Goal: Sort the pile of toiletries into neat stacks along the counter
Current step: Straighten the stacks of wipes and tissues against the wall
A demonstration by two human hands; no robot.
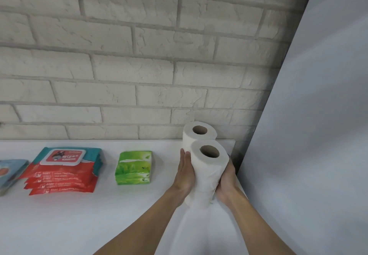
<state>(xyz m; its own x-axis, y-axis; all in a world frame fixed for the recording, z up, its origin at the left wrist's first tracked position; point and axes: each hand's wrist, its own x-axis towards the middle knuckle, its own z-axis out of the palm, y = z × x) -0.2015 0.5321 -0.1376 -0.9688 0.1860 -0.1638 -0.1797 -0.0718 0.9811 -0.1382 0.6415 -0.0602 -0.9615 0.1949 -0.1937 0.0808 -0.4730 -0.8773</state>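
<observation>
Two stacks of white toilet rolls stand at the counter's right end. The front stack (207,171) sits between my hands. My left hand (184,175) presses its left side with fingers straight and pointing up. My right hand (227,177) cups its right side, its fingers curving behind the rolls. The rear stack (196,135) stands against the brick wall, touching the front one. To the left lie a stack of green tissue packs (134,167) and a stack of red and teal wipes packs (65,171).
A blue pack (11,173) lies at the far left edge. The white counter (99,215) ends at a white panel (308,135) close to my right hand. The brick wall (139,75) runs along the back.
</observation>
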